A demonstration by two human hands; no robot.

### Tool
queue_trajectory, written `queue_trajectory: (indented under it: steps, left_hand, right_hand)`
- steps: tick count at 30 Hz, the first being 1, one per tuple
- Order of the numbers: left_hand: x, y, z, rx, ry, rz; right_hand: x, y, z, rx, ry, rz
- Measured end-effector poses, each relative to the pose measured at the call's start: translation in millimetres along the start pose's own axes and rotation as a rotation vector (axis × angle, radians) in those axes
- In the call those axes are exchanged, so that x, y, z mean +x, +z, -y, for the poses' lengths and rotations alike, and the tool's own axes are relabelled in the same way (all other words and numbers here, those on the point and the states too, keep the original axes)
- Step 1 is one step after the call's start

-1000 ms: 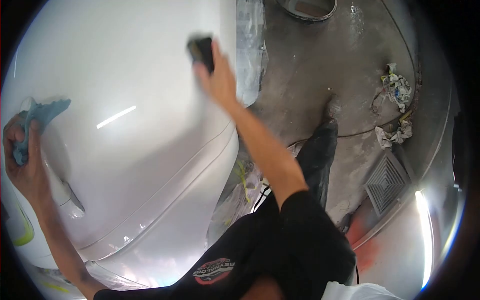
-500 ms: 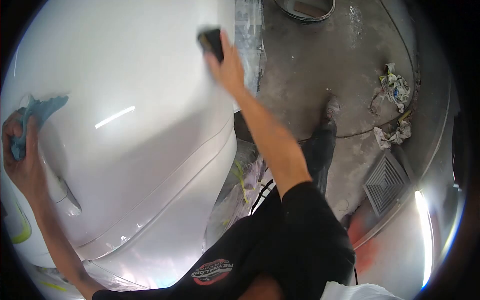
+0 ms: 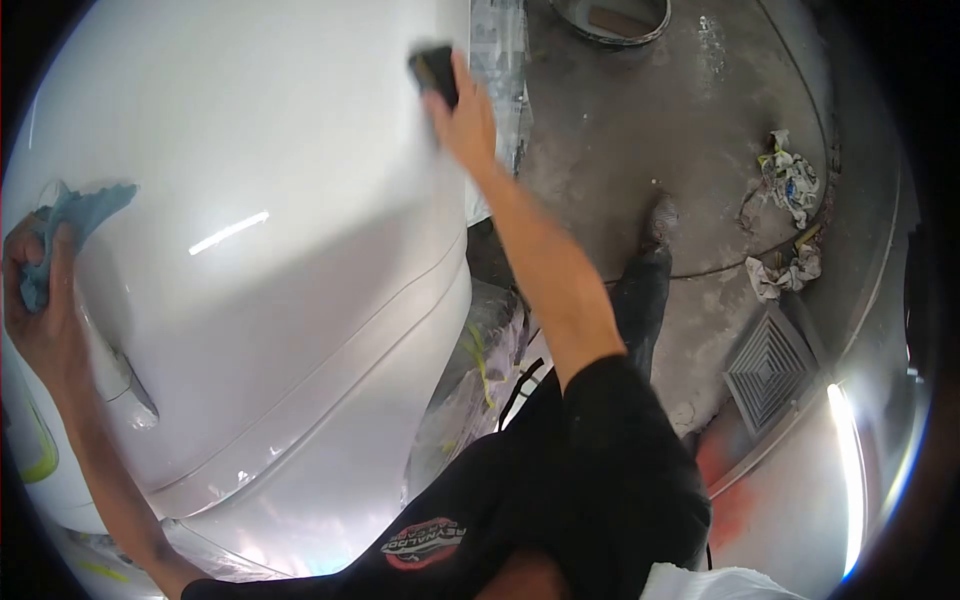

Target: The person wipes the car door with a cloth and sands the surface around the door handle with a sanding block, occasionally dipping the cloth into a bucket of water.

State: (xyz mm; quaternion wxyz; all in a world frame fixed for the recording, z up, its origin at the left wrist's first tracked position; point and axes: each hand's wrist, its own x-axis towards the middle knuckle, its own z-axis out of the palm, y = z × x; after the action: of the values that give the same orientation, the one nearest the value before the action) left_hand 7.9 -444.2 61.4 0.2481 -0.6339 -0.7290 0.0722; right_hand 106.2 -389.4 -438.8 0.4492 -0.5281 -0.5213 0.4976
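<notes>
A glossy white car body panel (image 3: 250, 130) fills the left half of the head view. Near its right edge, my right hand (image 3: 468, 120) is closed round a dark block (image 3: 434, 76) that rests on the white surface; both are slightly blurred. At the far left, my left hand (image 3: 45, 300) grips a crumpled blue cloth (image 3: 90, 208) beside the door handle (image 3: 128, 398). The cloth's loose end lies against the panel.
Masking paper (image 3: 497, 70) runs along the panel's right edge. On the grey floor (image 3: 600, 140) are a bucket (image 3: 610, 40), crumpled paper (image 3: 790, 185) and a square vent grille (image 3: 768, 370). Plastic sheeting (image 3: 460, 400) hangs below the panel.
My right hand has shifted slightly to the right and up with the dark block. My left hand has barely moved and still holds the cloth.
</notes>
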Motion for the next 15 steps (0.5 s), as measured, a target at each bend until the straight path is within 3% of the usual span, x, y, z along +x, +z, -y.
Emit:
queue_trajectory:
  steps: [3,6,8,11,13,15]
  left_hand:
    - [0.1,-3.7,3.6,-0.022,0.021,0.022]
    - [0.9,-0.9,-1.6,-0.085,-0.002,0.007]
    - [2.5,-1.4,2.3,-0.135,0.039,0.031]
    - [5.6,-3.1,-10.4,-0.075,0.146,0.027]
    - [3.2,-1.1,-12.1,-0.057,0.103,0.016]
    - [3.3,-2.8,-6.9,-0.076,0.074,0.048]
  right_hand:
    - [31.6,2.8,-1.3,0.025,0.061,0.023]
    - [-52.4,-1.9,-9.3,0.022,0.049,0.070]
    - [-110.7,-11.7,-8.2,0.179,0.004,0.069]
    - [-56.8,-0.2,-16.0,0.016,-0.001,0.030]
    - [36.9,-2.0,-8.5,-0.032,0.025,0.029]
    - [57.0,1.5,-9.2,-0.040,0.055,0.033]
